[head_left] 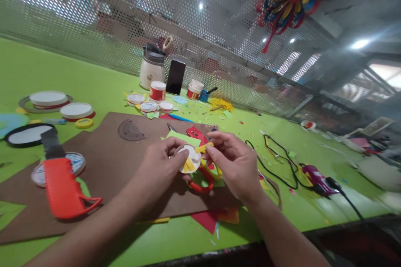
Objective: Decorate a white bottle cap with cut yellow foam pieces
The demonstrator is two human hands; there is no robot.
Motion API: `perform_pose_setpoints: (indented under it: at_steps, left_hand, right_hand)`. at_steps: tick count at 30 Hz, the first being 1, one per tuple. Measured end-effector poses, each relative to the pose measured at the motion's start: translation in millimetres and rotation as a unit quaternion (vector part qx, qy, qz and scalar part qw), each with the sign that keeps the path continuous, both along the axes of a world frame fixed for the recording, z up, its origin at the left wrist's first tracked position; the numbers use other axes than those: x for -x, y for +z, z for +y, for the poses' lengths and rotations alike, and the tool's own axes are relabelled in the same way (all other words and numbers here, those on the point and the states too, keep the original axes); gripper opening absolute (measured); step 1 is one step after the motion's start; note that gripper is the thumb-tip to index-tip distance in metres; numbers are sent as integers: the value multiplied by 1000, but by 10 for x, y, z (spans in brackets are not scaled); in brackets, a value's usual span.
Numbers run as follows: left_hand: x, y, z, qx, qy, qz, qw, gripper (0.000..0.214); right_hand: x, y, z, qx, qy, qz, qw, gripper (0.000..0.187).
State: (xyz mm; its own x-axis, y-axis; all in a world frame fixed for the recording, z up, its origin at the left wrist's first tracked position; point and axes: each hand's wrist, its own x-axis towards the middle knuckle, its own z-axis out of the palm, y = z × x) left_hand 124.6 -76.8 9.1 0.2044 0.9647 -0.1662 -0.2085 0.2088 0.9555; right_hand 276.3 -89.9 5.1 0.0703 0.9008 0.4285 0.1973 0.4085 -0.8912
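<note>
Gently: my left hand [163, 163] grips the white round paper disc [189, 156] over the brown board [119, 162] by the front edge of the green bench [94, 87]. My right hand [234, 163], pinched on a yellow paper strip [204, 147], should lay it flat.

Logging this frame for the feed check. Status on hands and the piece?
Left hand pinches white disc over brown board. Right hand pinches yellow strip at the disc's rim. Scissors lie beneath on the board.

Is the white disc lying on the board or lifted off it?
Lifted: the left hand holds the disc above the board; the right hand pinches a yellow strip at its edge.
</note>
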Motion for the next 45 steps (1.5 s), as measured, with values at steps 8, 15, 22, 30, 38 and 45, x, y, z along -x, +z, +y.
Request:
perform_pose_setpoints:
  at_steps: [8,15,22,30,38,45]
  left_hand:
    - [2,25,-27,5,-8,0,1000,13]
    - [47,-27,89,22,-32,30,999,16]
    - [48,-59,74,-1,-40,55,998,16]
    - [44,-75,72,-9,-35,60,998,18]
    - [52,-68,69,-41,-29,93,994,13]
    - [39,-71,67,-43,-25,96,994,11]
  right_hand:
    - [3,-23,37,22,-2,-24,999,21]
    - [-7,-95,53,4,-23,-89,996,23]
    - [-5,-108,49,-62,-43,-152,986,23]
    - [-20,-129,25,-168,-61,-278,944,25]
    - [-1,-134,9,-175,-60,-315,931,26]
    - [13,-126,13,-165,-68,-322,930,24]
